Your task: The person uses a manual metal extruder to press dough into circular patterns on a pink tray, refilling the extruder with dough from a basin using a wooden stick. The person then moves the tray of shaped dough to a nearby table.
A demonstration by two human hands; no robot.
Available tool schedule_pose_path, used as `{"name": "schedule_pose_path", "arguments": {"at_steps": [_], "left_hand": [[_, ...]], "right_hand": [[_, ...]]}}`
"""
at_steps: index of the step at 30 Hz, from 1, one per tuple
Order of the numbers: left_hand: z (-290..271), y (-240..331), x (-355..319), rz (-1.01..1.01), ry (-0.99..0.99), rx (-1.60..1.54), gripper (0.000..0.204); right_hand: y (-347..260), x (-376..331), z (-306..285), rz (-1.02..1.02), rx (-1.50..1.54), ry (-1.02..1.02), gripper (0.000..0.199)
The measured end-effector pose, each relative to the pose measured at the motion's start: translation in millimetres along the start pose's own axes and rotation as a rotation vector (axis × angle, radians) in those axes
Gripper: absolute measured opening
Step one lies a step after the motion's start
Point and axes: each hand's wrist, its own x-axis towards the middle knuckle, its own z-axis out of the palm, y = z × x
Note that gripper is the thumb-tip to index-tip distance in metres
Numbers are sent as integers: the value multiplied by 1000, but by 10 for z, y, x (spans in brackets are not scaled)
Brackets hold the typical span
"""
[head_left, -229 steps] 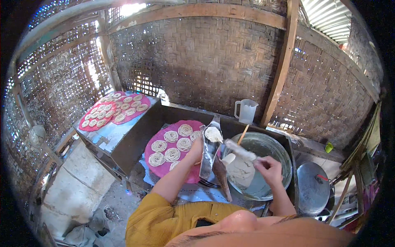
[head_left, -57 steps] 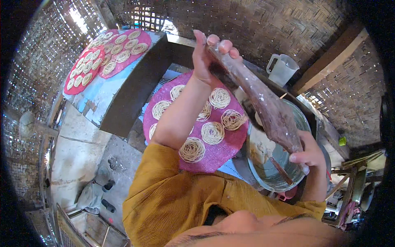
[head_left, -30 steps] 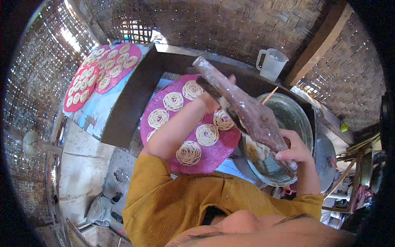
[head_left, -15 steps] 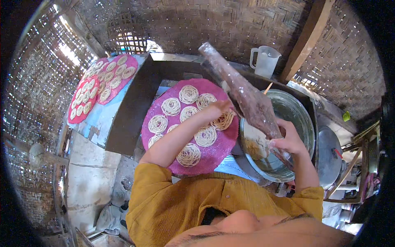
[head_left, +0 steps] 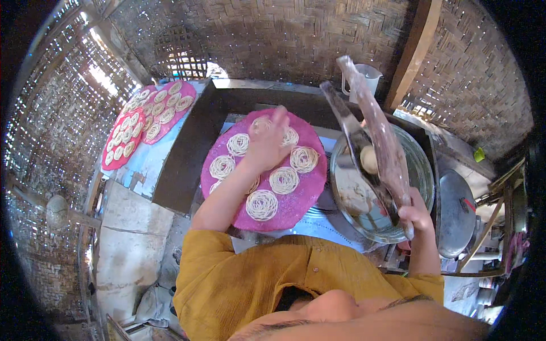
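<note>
My right hand (head_left: 418, 213) is wrapped round the lower end of a long two-armed wooden press (head_left: 382, 128), raised over a wide metal basin (head_left: 427, 184). The arms of the press stand apart, and a pale round lump of dough (head_left: 369, 159) shows between them. My left hand (head_left: 272, 139) hovers over or rests on a round pink mat (head_left: 301, 211), its fingers stretched out and slightly blurred. Coiled pale noodle nests (head_left: 261, 205) are spread over the mat; my left hand and forearm cover some. More pale dough (head_left: 354, 192) lies inside the basin.
At the far left, more pink mats with nests (head_left: 165, 111) lie on a bluish surface. A clear plastic jug (head_left: 371, 79) stands behind the press. Dark boards (head_left: 185, 150) border the work area. A round metal lid (head_left: 455, 210) lies right of the basin.
My left hand has moved left and away from me, from the mat's right edge to its far middle. The press has swung rightward and its arms have spread, exposing the lump.
</note>
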Motion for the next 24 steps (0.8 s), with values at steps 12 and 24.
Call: {"name": "schedule_pose_path", "arguments": {"at_steps": [12, 24], "left_hand": [[-171, -912, -1059, -672, 198, -468, 61], [-264, -888, -1597, -1313, 440, -1410, 48]], "right_hand": [[700, -905, -587, 260, -396, -492, 73], [1335, -623, -189, 353, -942, -480, 79]]}}
